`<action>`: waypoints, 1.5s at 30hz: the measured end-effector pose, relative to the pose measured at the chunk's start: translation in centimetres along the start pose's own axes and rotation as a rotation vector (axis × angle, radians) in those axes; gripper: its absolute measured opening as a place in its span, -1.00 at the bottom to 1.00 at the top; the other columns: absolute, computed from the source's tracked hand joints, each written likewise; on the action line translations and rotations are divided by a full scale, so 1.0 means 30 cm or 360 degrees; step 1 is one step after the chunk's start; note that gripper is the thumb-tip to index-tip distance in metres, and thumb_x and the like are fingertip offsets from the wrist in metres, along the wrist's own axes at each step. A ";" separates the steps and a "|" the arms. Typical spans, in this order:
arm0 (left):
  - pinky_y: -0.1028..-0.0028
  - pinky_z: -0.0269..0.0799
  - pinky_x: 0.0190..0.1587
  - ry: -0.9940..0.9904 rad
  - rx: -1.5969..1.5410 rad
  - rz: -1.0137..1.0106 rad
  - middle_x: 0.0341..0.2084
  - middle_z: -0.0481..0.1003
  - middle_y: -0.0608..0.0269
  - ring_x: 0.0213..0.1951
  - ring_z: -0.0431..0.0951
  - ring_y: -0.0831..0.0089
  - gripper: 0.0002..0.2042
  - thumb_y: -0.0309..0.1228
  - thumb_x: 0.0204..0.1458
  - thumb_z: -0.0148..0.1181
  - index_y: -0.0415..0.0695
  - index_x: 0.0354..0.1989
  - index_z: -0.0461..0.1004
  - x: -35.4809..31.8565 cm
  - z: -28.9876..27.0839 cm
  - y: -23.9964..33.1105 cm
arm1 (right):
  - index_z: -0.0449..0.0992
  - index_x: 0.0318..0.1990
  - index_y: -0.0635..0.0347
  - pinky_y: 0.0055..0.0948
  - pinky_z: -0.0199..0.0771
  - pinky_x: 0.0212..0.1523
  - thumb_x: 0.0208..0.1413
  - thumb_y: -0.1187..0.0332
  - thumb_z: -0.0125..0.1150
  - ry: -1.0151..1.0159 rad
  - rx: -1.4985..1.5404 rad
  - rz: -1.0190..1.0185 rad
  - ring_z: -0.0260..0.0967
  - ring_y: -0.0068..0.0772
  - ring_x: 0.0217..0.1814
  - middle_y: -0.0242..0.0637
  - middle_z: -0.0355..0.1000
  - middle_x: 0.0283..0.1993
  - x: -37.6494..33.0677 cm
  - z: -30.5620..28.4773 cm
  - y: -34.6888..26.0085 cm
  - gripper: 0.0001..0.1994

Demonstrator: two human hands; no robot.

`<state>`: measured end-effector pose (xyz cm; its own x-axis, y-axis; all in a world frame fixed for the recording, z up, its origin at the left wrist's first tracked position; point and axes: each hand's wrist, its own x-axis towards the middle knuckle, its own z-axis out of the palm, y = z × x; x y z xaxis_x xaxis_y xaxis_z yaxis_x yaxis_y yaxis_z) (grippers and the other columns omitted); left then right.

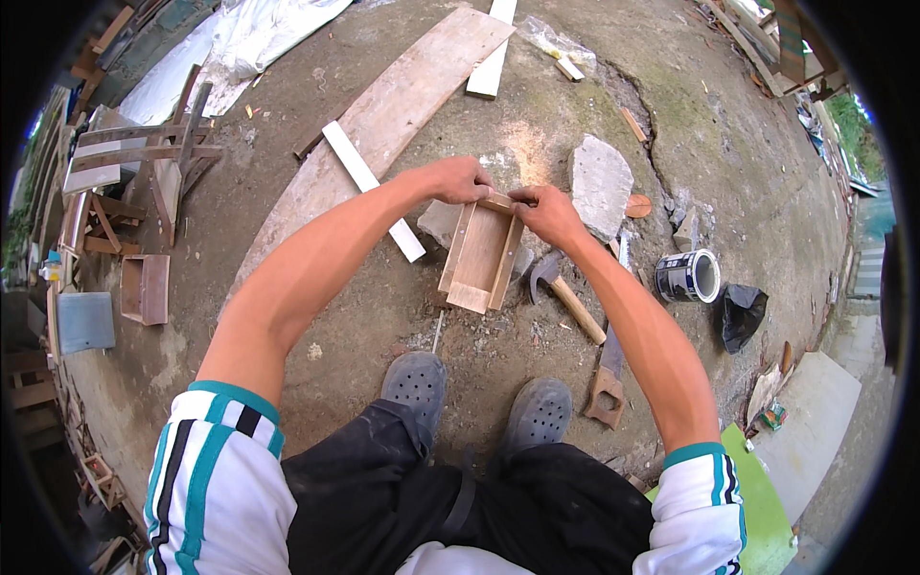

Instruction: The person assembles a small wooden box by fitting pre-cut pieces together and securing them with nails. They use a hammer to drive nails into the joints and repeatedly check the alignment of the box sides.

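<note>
I see both hands pinched onto the far end of a small wooden tray [482, 251]: the left hand [458, 179] grips its far-left corner, the right hand [544, 213] the far-right corner. The tray rests on a stone on the ground, long axis running away from me toward the hands (tilted slightly right). A hammer [565, 292] lies just right of it, nearer the right hand.

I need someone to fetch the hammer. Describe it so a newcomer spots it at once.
Start at the small wooden box that both hands grip. Just to its right, on the ground, lies the hammer, head toward the box. Unlike the handsaw beside it, it has a plain straight wooden handle.
</note>
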<state>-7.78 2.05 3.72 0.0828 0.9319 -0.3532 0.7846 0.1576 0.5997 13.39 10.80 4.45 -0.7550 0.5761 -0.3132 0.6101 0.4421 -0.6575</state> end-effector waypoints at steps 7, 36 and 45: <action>0.22 0.48 -0.09 -0.0058 -0.0049 0.0011 -0.28 0.67 0.02 -0.23 0.64 0.18 -0.69 -0.23 0.21 0.17 -0.10 0.00 0.65 0.002 -0.011 -0.003 | 0.66 0.04 0.10 -0.19 0.50 0.16 0.16 0.24 0.23 0.0026 -0.0028 -0.0044 0.56 0.01 0.07 -0.02 0.61 -0.02 0.006 0.012 0.010 -0.67; 0.16 0.45 0.05 0.0071 -0.0097 -0.0045 -0.10 0.63 -0.07 -0.06 0.61 0.03 -0.65 -0.18 0.28 0.07 -0.09 0.07 0.60 -0.024 0.042 -0.005 | 0.58 0.09 0.16 -0.07 0.49 0.12 0.26 0.26 0.12 0.0107 -0.0133 -0.0186 0.52 0.16 0.04 0.10 0.58 -0.05 -0.020 0.049 0.012 -0.68; 0.17 0.44 0.07 0.0065 -0.0020 -0.0033 -0.08 0.62 -0.08 -0.04 0.60 0.03 -0.66 -0.18 0.28 0.06 -0.08 0.07 0.60 -0.014 0.043 -0.009 | 0.59 0.07 0.16 -0.07 0.48 0.13 0.27 0.28 0.13 0.0256 -0.0032 -0.0249 0.52 0.16 0.06 0.08 0.58 -0.04 -0.036 0.074 0.029 -0.70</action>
<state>-7.22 1.20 2.79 0.0413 0.9409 -0.3362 0.7779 0.1809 0.6018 14.21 9.04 2.70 -0.7938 0.6009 -0.0944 0.4946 0.5473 -0.6751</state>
